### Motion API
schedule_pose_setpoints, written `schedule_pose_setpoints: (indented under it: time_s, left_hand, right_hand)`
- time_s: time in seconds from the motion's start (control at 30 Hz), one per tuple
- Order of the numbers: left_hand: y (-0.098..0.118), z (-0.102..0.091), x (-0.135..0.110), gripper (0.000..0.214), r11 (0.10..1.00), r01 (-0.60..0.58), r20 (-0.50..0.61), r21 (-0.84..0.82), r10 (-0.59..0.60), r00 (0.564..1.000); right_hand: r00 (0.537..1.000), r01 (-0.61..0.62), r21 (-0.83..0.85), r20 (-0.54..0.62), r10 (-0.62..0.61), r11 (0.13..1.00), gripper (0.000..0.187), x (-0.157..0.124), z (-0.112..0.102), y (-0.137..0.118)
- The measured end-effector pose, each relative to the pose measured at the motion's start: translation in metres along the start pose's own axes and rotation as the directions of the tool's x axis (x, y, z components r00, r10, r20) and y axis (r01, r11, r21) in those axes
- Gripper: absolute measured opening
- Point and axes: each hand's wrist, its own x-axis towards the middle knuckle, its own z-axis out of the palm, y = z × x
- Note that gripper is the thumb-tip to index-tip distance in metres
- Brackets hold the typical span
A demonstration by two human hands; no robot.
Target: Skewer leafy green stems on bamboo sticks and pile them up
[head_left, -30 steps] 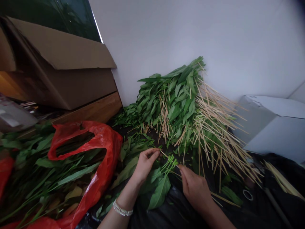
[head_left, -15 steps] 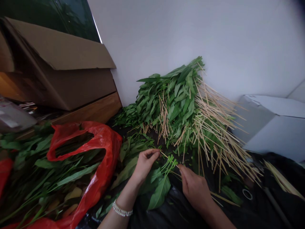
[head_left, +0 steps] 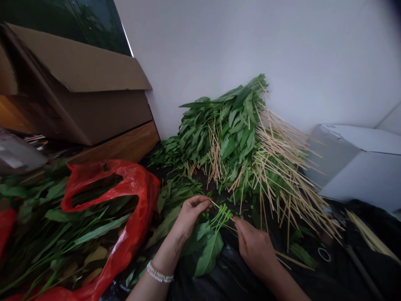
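Head view: very little has changed over the last second; the left hand [head_left: 196,207] and the right hand [head_left: 255,242] keep almost the same places, and the scene has merely slid slightly leftward in the picture; tendons now stand out more plainly at the left wrist, above the beaded bracelet [head_left: 159,274], which may mean a light effort or a small turn there.

Between the hands is the thin wooden skewer [head_left: 215,204], tilted down toward the right; the left thumb and fingers are closed in a narrow pinch on its upper end, and the right ones pinch it at the lower side. On the stretch between them sit the bright green stems [head_left: 224,214], gathered in a small cluster (whether pierced or looped around, I cannot tell); below hangs a broad green leaf [head_left: 210,253], over black plastic sheeting [head_left: 232,282].

For the work in hand, I judge this stillness to be a brief hold or a fine adjustment; the cluster looks no fuller than it did, so no clear gain shows on this skewer. Behind the hands, against the wall [head_left: 282,42], lies the heap of leafy bundles [head_left: 232,125] with pale sticks [head_left: 288,179] jutting right; loose leaves [head_left: 167,221] lie left of the left hand, beside the red plastic bag [head_left: 148,188].
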Motion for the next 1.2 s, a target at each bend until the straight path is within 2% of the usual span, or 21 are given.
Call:
schedule_pose_setpoints:
  time_s: [0.4, 0.6, 0.77, 0.97, 1.2]
  left_hand:
    - [-0.0005, -0.0022, -0.0006, 0.017, 0.999, 0.038, 0.091, 0.024, -0.04, 0.995]
    - [-0.0023, -0.0033, -0.0004, 0.017, 0.994, 0.057, 0.005, 0.089, -0.058, 0.998]
    - [-0.002, -0.0025, -0.0009, 0.018, 0.991, 0.077, 0.005, 0.107, -0.078, 0.997]
    - [-0.0044, 0.0037, -0.0043, 0.021, 0.984, 0.109, 0.127, 0.137, -0.127, 0.984]
    - [0.0032, -0.0027, -0.0008, 0.027, 0.965, -0.055, 0.147, 0.255, 0.018, 0.989]
  right_hand:
    - [1.0, -0.004, -0.026, 0.0, 0.004, 1.0, 0.034, -0.0007, 0.0017, -0.0016]
    - [1.0, -0.005, -0.032, 0.009, 0.005, 0.999, 0.033, -0.0009, 0.0018, -0.0022]
    - [1.0, -0.008, -0.032, 0.019, 0.008, 0.999, 0.033, -0.0009, 0.0022, -0.0027]
    - [1.0, -0.011, -0.011, 0.026, 0.011, 1.0, 0.033, 0.0, 0.003, -0.0041]
    - [0.998, -0.042, -0.036, 0.04, 0.043, 0.998, 0.033, 0.0, 0.0049, 0.0019]
